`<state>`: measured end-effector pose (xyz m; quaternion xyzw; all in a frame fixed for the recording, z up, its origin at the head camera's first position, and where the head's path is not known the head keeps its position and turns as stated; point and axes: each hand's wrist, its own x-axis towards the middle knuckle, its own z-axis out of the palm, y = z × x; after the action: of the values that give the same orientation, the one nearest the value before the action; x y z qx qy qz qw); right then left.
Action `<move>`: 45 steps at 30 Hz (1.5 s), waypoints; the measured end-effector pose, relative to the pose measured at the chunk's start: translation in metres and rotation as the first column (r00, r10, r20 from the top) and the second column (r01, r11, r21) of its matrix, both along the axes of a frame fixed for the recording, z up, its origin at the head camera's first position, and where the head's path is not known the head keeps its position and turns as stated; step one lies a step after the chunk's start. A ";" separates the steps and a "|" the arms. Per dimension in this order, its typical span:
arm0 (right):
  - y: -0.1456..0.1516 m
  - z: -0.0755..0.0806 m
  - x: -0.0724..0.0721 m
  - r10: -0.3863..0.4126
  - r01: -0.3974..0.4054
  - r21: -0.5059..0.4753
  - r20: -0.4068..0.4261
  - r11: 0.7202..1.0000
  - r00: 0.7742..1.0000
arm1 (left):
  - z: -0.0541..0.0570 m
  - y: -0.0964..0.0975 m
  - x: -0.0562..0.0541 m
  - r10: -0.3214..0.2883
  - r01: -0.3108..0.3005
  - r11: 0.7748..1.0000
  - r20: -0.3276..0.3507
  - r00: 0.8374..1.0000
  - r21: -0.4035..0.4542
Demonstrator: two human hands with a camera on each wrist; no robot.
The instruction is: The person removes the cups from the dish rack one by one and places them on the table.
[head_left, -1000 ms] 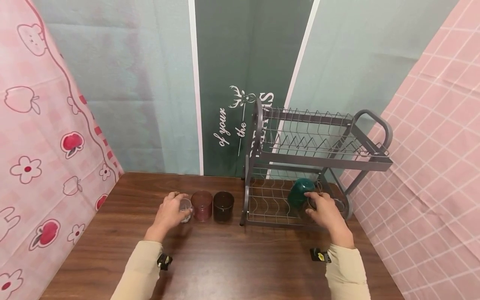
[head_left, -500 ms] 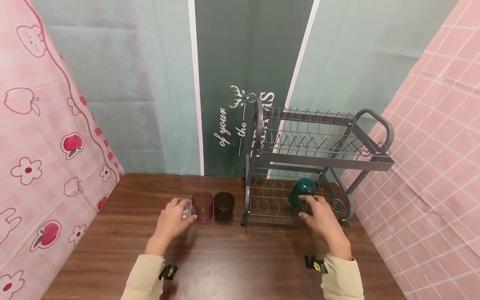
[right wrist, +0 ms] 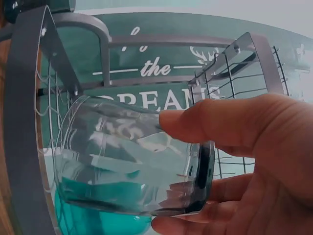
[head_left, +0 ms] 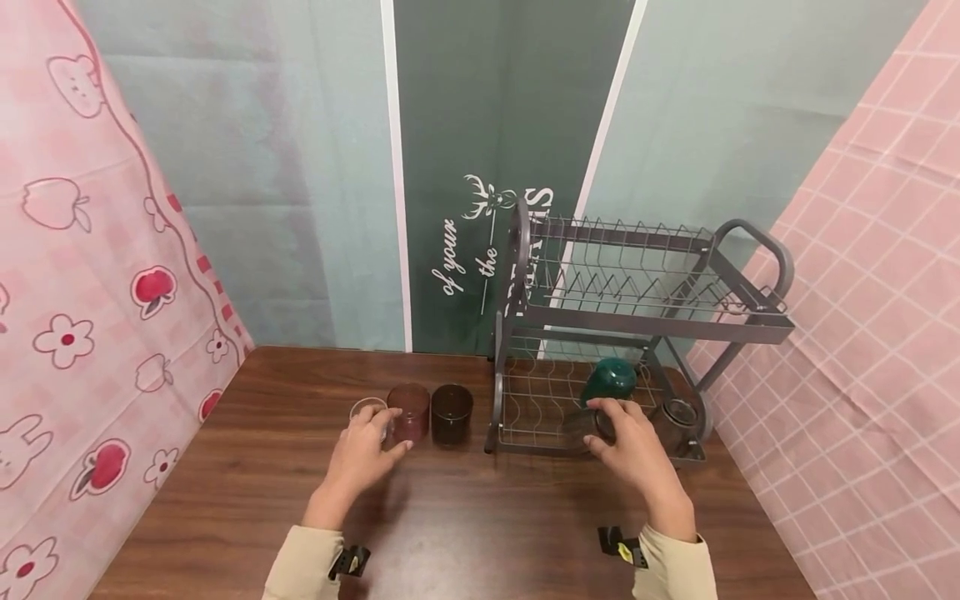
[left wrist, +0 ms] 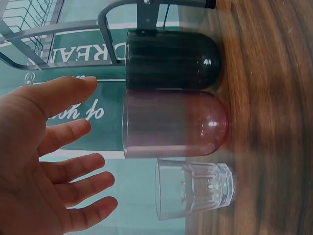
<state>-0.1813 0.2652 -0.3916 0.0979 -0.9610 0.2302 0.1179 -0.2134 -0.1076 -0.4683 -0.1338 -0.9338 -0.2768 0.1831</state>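
Note:
My left hand (head_left: 363, 454) has its fingers spread, close over a small clear glass (left wrist: 194, 189). In the left wrist view, a gap shows between the fingertips and that glass, which stands upright on the table. Beside it stand a pink glass (head_left: 408, 414) and a dark glass (head_left: 452, 415), side by side. My right hand (head_left: 637, 442) grips a clear glass (right wrist: 127, 156) near its base, thumb on one side and fingers on the other. Its mouth faces down, close over the rack's lower tier. Behind it, a teal glass (head_left: 611, 379) sits upside down in the rack.
A grey two-tier dish rack (head_left: 652, 321) stands at the right on the wooden table (head_left: 465, 517). Another glass (head_left: 677, 425) sits at the lower tier's right end. The upper tier's wires and frame rise over the lower one. Curtains hang behind and at both sides.
My left hand has drawn off the small clear glass toward me, and its fingers have spread. My right hand has shifted left and nearer with its glass, uncovering the glass at the rack's right end.

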 end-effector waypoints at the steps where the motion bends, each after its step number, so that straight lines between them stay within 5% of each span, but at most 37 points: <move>1: -0.001 -0.001 0.000 0.001 -0.001 -0.008 -0.006 1.000 1.000 | 0.000 0.001 0.000 -0.003 0.003 1.000 -0.002 1.000 0.006; 14: -0.014 -0.021 0.001 0.024 -0.035 -0.124 -0.086 0.992 0.996 | -0.003 0.016 0.011 -0.049 0.054 0.990 -0.041 0.998 0.129; 28: -0.033 -0.053 -0.002 0.069 -0.164 -0.325 -0.284 0.931 0.956 | -0.008 0.029 0.013 -0.110 0.122 0.921 -0.053 0.993 0.370; 36: -0.057 -0.055 0.005 0.086 -0.204 -0.521 -0.241 0.829 0.967 | -0.016 0.037 0.013 -0.129 0.146 0.864 -0.069 0.989 0.481; 40: -0.070 -0.046 0.013 0.090 -0.169 -0.651 -0.154 0.740 0.984 | -0.018 0.040 0.015 -0.149 0.155 0.826 -0.055 0.987 0.543; 45: -0.076 -0.055 0.010 0.116 -0.128 -0.785 -0.072 0.606 0.991 | -0.011 0.047 0.023 -0.192 0.185 0.763 -0.057 0.980 0.620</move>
<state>-0.1711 0.1893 -0.4469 0.1032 -0.7528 0.6349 0.1394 -0.1908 -0.0604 -0.4794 -0.1576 -0.7729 -0.5867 0.1833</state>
